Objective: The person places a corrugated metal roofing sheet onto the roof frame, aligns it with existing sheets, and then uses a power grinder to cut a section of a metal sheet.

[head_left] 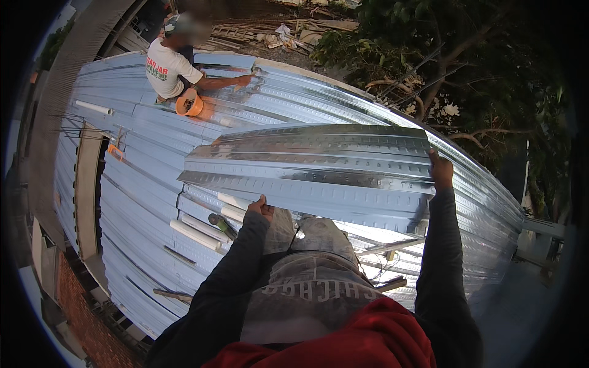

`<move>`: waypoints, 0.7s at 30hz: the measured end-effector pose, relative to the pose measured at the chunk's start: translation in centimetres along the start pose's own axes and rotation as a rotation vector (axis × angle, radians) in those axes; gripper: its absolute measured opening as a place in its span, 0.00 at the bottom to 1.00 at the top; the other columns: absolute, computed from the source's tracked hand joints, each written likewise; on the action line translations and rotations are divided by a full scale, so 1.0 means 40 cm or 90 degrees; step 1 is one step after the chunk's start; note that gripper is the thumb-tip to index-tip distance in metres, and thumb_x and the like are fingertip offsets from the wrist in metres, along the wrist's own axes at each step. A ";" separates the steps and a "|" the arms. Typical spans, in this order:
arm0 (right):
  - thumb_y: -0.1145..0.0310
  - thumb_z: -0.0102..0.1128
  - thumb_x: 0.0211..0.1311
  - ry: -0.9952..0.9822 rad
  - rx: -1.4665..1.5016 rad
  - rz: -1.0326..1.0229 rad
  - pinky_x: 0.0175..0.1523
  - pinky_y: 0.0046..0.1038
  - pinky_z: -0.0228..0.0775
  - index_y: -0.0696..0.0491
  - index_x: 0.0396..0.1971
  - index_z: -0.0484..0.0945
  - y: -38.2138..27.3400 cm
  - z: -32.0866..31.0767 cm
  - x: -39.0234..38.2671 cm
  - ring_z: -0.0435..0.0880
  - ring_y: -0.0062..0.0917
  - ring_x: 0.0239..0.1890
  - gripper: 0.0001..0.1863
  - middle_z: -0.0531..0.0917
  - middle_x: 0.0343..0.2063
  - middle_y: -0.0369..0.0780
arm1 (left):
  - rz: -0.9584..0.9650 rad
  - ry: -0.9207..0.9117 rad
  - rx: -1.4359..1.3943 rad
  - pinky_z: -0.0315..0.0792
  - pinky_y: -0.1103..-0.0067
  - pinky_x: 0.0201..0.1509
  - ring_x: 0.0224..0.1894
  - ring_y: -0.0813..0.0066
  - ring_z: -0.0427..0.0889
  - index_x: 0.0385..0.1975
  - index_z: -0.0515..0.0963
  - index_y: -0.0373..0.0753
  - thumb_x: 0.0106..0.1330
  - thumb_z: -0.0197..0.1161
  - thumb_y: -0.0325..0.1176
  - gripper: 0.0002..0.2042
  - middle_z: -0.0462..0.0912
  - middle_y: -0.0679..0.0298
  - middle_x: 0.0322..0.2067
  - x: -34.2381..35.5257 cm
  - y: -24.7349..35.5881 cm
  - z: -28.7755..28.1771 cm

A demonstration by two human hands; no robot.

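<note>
A shiny ribbed metal roofing sheet (pixel 307 165) is held up in front of my legs, above the metal deck. My left hand (pixel 262 208) grips its near long edge, left of the middle, with the fingers closed on it. At the sheet's right end, my right hand (pixel 440 170) is closed round the far corner. Part of each hand's fingers is hidden by the sheet. Just left of my left hand, a green and dark power tool (pixel 222 226) lies on the deck beside white pipes (pixel 195 234).
Another person (pixel 172 64) crouches at the far left beside an orange bucket (pixel 189 103), one arm reaching over the deck. An opening (pixel 89 190) breaks the ribbed deck (pixel 138 202) at left. An orange-handled tool (pixel 115 153) lies near it. Tree branches (pixel 442 73) overhang the far right edge.
</note>
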State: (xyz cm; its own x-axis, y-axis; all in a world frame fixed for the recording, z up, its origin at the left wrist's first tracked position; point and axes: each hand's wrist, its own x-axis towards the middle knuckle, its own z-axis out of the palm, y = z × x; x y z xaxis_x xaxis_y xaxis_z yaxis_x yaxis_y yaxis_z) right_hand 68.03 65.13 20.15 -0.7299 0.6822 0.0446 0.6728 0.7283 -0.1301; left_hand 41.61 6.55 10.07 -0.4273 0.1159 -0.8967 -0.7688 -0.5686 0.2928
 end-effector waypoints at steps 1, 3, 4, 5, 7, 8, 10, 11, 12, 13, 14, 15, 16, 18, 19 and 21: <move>0.50 0.47 0.74 -0.008 -0.023 0.027 0.32 0.48 0.68 0.52 0.33 0.83 0.034 -0.022 0.013 0.81 0.49 0.25 0.22 0.80 0.18 0.49 | -0.009 -0.010 0.025 0.80 0.67 0.52 0.45 0.65 0.83 0.45 0.73 0.39 0.71 0.59 0.29 0.07 0.83 0.61 0.41 0.017 -0.004 0.055; 0.50 0.49 0.74 0.116 0.011 -0.025 0.29 0.44 0.68 0.41 0.44 0.84 0.131 -0.051 0.035 0.81 0.48 0.24 0.17 0.82 0.22 0.49 | -0.017 -0.027 0.056 0.80 0.68 0.52 0.44 0.65 0.83 0.45 0.73 0.39 0.71 0.60 0.29 0.06 0.82 0.61 0.40 0.037 -0.026 0.178; 0.49 0.47 0.75 0.005 -0.074 0.034 0.31 0.43 0.70 0.40 0.44 0.84 0.152 -0.083 0.063 0.82 0.51 0.27 0.17 0.83 0.26 0.51 | -0.011 -0.027 0.064 0.80 0.68 0.52 0.44 0.65 0.83 0.44 0.73 0.39 0.71 0.60 0.29 0.06 0.82 0.61 0.39 0.033 -0.031 0.238; 0.50 0.47 0.75 0.131 -0.055 -0.014 0.32 0.45 0.70 0.39 0.45 0.84 0.196 -0.095 0.073 0.82 0.51 0.28 0.17 0.83 0.27 0.51 | -0.017 -0.032 0.074 0.80 0.68 0.53 0.44 0.65 0.83 0.44 0.73 0.39 0.71 0.60 0.30 0.06 0.82 0.61 0.39 0.035 -0.053 0.298; 0.56 0.47 0.75 0.049 -0.029 0.087 0.28 0.48 0.67 0.38 0.51 0.82 0.239 -0.139 0.117 0.80 0.51 0.25 0.15 0.81 0.23 0.51 | -0.025 -0.068 0.087 0.80 0.69 0.51 0.43 0.66 0.83 0.44 0.73 0.40 0.71 0.60 0.30 0.06 0.82 0.62 0.38 0.062 -0.071 0.391; 0.58 0.47 0.75 0.034 0.029 0.135 0.27 0.48 0.65 0.38 0.54 0.80 0.265 -0.157 0.135 0.80 0.50 0.24 0.15 0.79 0.22 0.51 | -0.035 -0.086 0.097 0.80 0.69 0.51 0.42 0.66 0.83 0.43 0.73 0.40 0.72 0.60 0.30 0.06 0.82 0.63 0.38 0.072 -0.084 0.423; 0.60 0.47 0.75 0.063 -0.020 0.100 0.26 0.48 0.64 0.41 0.55 0.79 0.293 -0.197 0.158 0.78 0.50 0.23 0.16 0.78 0.21 0.51 | -0.052 -0.090 0.128 0.79 0.70 0.49 0.41 0.68 0.83 0.43 0.74 0.39 0.71 0.60 0.30 0.05 0.81 0.64 0.37 0.091 -0.110 0.485; 0.60 0.47 0.75 0.070 -0.038 0.089 0.26 0.48 0.63 0.42 0.55 0.78 0.304 -0.217 0.159 0.77 0.50 0.22 0.16 0.77 0.20 0.51 | -0.062 -0.095 0.144 0.79 0.70 0.48 0.41 0.68 0.82 0.43 0.74 0.39 0.71 0.60 0.30 0.05 0.81 0.65 0.37 0.103 -0.120 0.521; 0.59 0.47 0.75 0.071 -0.031 0.107 0.26 0.48 0.63 0.44 0.54 0.79 0.306 -0.241 0.169 0.77 0.50 0.22 0.15 0.77 0.20 0.51 | -0.088 -0.071 0.161 0.79 0.70 0.47 0.38 0.70 0.82 0.42 0.74 0.40 0.72 0.60 0.30 0.04 0.81 0.67 0.36 0.123 -0.131 0.548; 0.58 0.47 0.75 0.072 -0.024 0.125 0.26 0.49 0.62 0.45 0.52 0.79 0.304 -0.263 0.174 0.76 0.50 0.22 0.15 0.77 0.20 0.51 | -0.091 -0.087 0.172 0.78 0.71 0.46 0.37 0.71 0.81 0.41 0.75 0.41 0.72 0.60 0.31 0.04 0.81 0.68 0.35 0.137 -0.145 0.567; 0.57 0.47 0.75 0.065 0.009 0.175 0.26 0.49 0.62 0.47 0.49 0.80 0.296 -0.279 0.177 0.76 0.50 0.22 0.16 0.77 0.20 0.51 | -0.094 -0.103 0.183 0.78 0.72 0.45 0.36 0.72 0.81 0.41 0.75 0.42 0.72 0.60 0.31 0.03 0.81 0.68 0.34 0.151 -0.160 0.585; 0.53 0.47 0.74 0.073 0.027 0.211 0.27 0.49 0.61 0.51 0.43 0.80 0.273 -0.306 0.194 0.75 0.50 0.21 0.18 0.77 0.19 0.52 | -0.099 -0.116 0.189 0.78 0.73 0.43 0.36 0.73 0.81 0.40 0.75 0.43 0.72 0.60 0.31 0.03 0.81 0.69 0.34 0.166 -0.175 0.612; 0.49 0.48 0.73 0.083 0.047 0.245 0.28 0.49 0.61 0.54 0.37 0.80 0.244 -0.336 0.214 0.75 0.50 0.21 0.22 0.76 0.19 0.52 | -0.138 -0.109 0.163 0.74 0.74 0.42 0.34 0.75 0.79 0.40 0.76 0.46 0.71 0.61 0.31 0.02 0.80 0.71 0.33 0.190 -0.189 0.635; 0.37 0.49 0.68 0.136 0.058 0.287 0.31 0.49 0.60 0.63 0.20 0.78 0.180 -0.395 0.251 0.73 0.49 0.21 0.39 0.76 0.16 0.53 | -0.159 -0.131 0.153 0.74 0.73 0.43 0.35 0.75 0.79 0.40 0.76 0.46 0.71 0.62 0.31 0.03 0.80 0.71 0.34 0.247 -0.234 0.639; 0.41 0.48 0.71 0.122 0.014 0.289 0.30 0.49 0.60 0.61 0.23 0.78 0.199 -0.418 0.263 0.73 0.49 0.21 0.34 0.75 0.16 0.52 | -0.172 -0.150 0.153 0.74 0.72 0.43 0.36 0.75 0.79 0.41 0.76 0.46 0.70 0.62 0.30 0.04 0.80 0.72 0.34 0.262 -0.249 0.675; 0.50 0.44 0.76 0.087 -0.067 0.295 0.29 0.49 0.60 0.56 0.28 0.80 0.213 -0.448 0.280 0.73 0.48 0.22 0.26 0.74 0.17 0.50 | -0.187 -0.127 0.193 0.74 0.71 0.45 0.38 0.74 0.80 0.41 0.76 0.46 0.70 0.62 0.30 0.04 0.80 0.72 0.35 0.271 -0.273 0.714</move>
State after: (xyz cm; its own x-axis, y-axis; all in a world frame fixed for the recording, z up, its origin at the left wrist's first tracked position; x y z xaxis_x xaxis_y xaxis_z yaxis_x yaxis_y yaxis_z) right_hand 67.76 80.13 37.30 -0.3329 0.9331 0.1363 0.9367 0.3439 -0.0663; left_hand 31.79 37.27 6.64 -0.2316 0.4075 -0.8833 -0.9625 -0.2278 0.1473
